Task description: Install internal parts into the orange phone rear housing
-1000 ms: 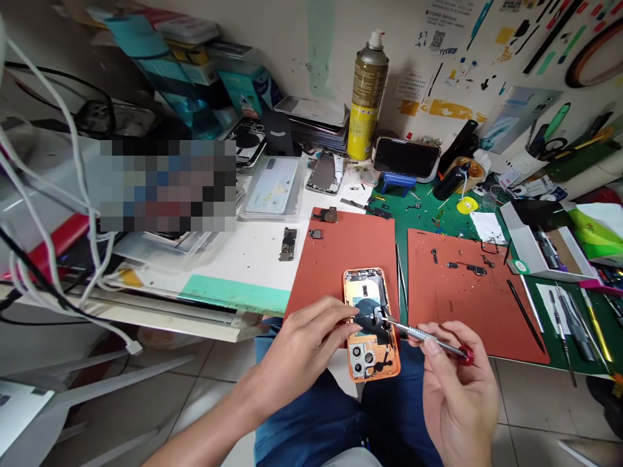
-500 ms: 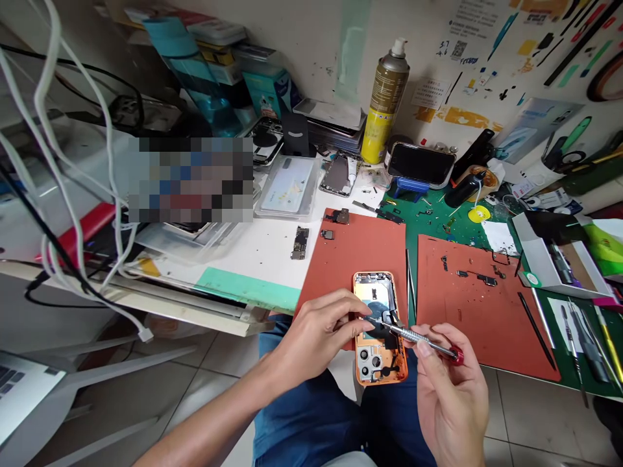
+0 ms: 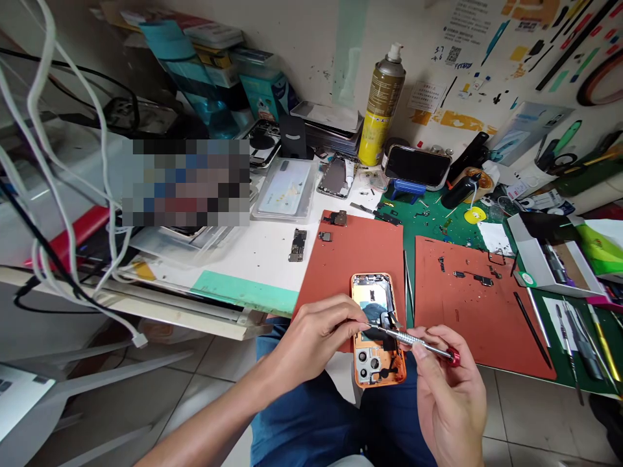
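Observation:
An orange phone housing [image 3: 390, 359], its back shell open and inner parts showing, lies upright at the front edge of a red-brown mat, its lower end past the edge over my lap. My right hand [image 3: 450, 389] grips a silver screwdriver [image 3: 406, 337] with a red end cap, its shaft slanting left across the housing. Over the housing's left side, my left hand [image 3: 324, 334] pinches thumb and forefinger together right at the screwdriver's tip. Whatever lies between those fingertips is too small to make out. Black flex pieces sit under the shaft.
A logic board [image 3: 297, 245] and small camera modules [image 3: 337, 218] lie near the left mat [image 3: 363, 246]. Tweezers [image 3: 407, 285] rest between the mats. Small parts dot the right mat [image 3: 467, 324]. Behind stand a spray can [image 3: 382, 107] and a propped phone [image 3: 417, 165]. White cables hang at left.
My left thumb and forefinger have come together at the screwdriver's tip. The screwdriver has shifted slightly left and lies a little flatter. The whole view has moved slightly.

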